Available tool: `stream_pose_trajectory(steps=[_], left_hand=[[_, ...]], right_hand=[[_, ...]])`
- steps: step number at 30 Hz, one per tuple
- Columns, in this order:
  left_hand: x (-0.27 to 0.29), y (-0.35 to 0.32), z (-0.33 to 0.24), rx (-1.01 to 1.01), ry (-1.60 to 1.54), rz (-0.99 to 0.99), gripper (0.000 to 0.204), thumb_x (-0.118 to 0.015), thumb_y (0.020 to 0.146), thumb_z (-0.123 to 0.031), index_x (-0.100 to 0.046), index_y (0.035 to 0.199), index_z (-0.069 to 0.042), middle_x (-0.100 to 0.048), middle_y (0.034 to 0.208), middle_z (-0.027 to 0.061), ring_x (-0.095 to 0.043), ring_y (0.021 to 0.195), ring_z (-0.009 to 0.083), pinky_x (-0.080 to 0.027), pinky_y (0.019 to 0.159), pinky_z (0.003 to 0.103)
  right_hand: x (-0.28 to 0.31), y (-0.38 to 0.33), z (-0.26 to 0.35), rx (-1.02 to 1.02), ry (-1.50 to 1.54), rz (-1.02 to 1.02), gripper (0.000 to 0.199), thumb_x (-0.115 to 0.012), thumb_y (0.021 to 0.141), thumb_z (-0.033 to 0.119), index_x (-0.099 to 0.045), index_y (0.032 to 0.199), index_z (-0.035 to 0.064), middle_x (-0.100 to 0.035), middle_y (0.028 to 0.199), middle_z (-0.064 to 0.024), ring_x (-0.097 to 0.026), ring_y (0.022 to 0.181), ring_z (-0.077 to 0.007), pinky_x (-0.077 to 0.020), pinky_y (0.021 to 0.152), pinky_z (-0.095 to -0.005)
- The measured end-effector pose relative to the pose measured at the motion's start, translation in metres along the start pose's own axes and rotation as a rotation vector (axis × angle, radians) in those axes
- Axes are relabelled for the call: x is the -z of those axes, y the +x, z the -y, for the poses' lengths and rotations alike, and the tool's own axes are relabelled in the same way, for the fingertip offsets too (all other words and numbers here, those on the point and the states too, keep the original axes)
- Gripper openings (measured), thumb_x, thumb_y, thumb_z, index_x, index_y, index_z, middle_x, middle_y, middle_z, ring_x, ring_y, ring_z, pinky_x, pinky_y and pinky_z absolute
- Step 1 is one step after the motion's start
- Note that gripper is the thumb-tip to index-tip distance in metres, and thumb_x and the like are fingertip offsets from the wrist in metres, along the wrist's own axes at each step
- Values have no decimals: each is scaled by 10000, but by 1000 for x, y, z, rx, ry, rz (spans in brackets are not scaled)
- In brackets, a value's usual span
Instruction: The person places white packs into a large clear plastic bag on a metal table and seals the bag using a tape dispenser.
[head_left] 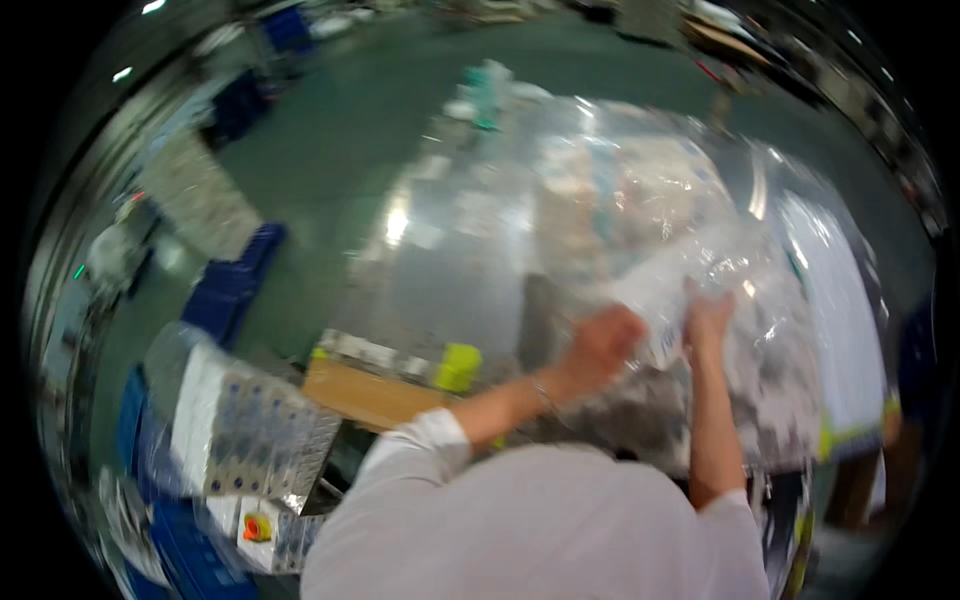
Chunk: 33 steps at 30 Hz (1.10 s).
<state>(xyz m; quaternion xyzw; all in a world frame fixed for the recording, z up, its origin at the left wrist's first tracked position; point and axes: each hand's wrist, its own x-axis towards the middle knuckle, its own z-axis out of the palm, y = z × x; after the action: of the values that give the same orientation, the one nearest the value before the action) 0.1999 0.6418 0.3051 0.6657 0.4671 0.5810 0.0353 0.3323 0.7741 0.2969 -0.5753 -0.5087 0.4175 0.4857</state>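
The picture is blurred by motion. My left hand (600, 345) is closed on the lower left edge of a clear plastic bag (680, 275) over a shiny metal table (450, 270). My right hand (708, 320) grips the same bag just to the right, fingers pointing up. The bag is crumpled and see-through, and rises up and to the right from both hands. More clear plastic wrapping (640, 180) lies spread on the table behind it. My white sleeves and torso fill the lower middle of the view.
A yellow-green object (458, 367) and a brown cardboard piece (365, 395) sit at the table's near left edge. Blue crates (232, 285) stand on the green floor at left. A grey perforated panel (255, 435) is at lower left. A white sheet (835, 320) lies at right.
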Motion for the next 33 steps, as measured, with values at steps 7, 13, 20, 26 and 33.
stream_pose_trajectory(steps=[7,13,20,26,33], left_hand=[[-10,2,-18,120,-220,39,104,-499,869,-123,-500,831,-26,-452,690,112,-461,627,280,-377,570,339],[18,-1,-15,389,-454,339,168,-453,906,-169,-509,857,-18,-491,699,79,-454,607,194,-370,576,296],[50,19,-36,534,-491,638,170,-473,899,-186,-528,887,-25,-535,731,73,-488,639,156,-399,595,275],[54,-1,-33,713,-169,473,71,-563,819,-86,-576,841,-20,-560,666,84,-515,542,168,-412,507,273],[45,-1,-36,614,80,452,67,-593,786,-74,-588,827,-21,-574,658,104,-543,534,231,-425,515,301]], right_hand=[[-76,36,7,197,293,508,595,-602,802,171,-331,1283,-50,-513,1087,-70,-515,876,-120,-444,745,-256],[-67,68,-95,-261,119,835,385,-592,803,247,-516,1111,30,-545,880,-18,-515,762,-125,-441,687,-288],[-146,105,-121,-166,417,1439,325,-548,828,346,-537,1036,96,-561,877,-10,-529,767,-171,-427,739,-380],[-127,142,-159,-170,118,1527,300,-501,862,287,-589,1030,55,-606,976,-105,-574,904,-240,-459,787,-337],[100,244,-85,721,-904,422,305,-546,790,239,-575,1030,52,-601,965,-155,-550,933,-314,-448,793,-374]])
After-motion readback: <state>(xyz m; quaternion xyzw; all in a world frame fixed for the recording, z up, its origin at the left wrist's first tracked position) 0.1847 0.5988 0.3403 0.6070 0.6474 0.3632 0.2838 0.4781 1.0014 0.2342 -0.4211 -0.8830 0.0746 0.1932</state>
